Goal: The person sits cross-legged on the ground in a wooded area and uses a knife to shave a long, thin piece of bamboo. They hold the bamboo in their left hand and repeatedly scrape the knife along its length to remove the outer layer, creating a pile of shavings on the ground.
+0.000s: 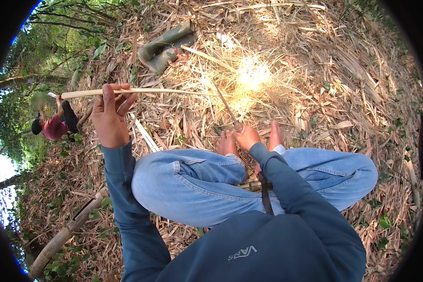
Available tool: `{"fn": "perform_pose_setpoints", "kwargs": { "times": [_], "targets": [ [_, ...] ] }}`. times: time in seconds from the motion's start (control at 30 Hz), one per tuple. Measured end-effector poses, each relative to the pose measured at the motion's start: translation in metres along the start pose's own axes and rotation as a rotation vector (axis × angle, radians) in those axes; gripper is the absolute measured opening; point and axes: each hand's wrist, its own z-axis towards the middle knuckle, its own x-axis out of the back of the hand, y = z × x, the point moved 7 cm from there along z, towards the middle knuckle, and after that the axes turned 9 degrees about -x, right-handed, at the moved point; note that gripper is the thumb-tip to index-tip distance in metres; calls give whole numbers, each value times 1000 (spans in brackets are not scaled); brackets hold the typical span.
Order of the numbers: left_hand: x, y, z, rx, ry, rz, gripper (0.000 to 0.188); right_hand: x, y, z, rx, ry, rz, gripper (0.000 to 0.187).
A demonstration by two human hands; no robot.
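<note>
My left hand (113, 113) is raised at the left, pinching a long, pale bamboo strip (162, 90) between thumb and fingers. The strip lies nearly level and reaches right to a thin knife blade (226, 104). Whether strip and blade touch is hard to tell. My right hand (247, 137) is closed round the knife's handle, low between my bare feet (227, 144), with the blade pointing up and slightly left. Below that wrist, a dark strap-like piece (266, 195) lies against my jeans, partly hidden by my forearm.
Pale shavings (242, 96) lie in a sunlit heap ahead of my feet. Green rubber boots (167, 47) rest beyond, with another pale strip (209, 58) beside them. A bamboo pole (63, 235) lies lower left. Another person (56, 122) sits at the far left. Dry leaves cover the ground.
</note>
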Motion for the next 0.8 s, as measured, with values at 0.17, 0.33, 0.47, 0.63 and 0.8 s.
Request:
{"fn": "perform_pose_setpoints", "kwargs": {
  "times": [0.17, 0.33, 0.47, 0.63, 0.8],
  "targets": [
    [-4, -1, 1, 7, -45, 71, 31, 2, 10, 5, -37, 134, -118, 31],
    [2, -1, 3, 23, 82, 35, 30, -4, 13, 10, -13, 75, -124, 36],
    [-3, 0, 4, -19, 4, 22, 29, -5, 31, 16, -170, 35, -73, 40],
    [6, -2, 4, 17, 79, 44, 30, -12, 37, 24, -114, -32, 17, 34],
    [2, -3, 5, -15, 10, -19, 30, -11, 69, 25, -438, 10, 188, 35]
  ]
}}
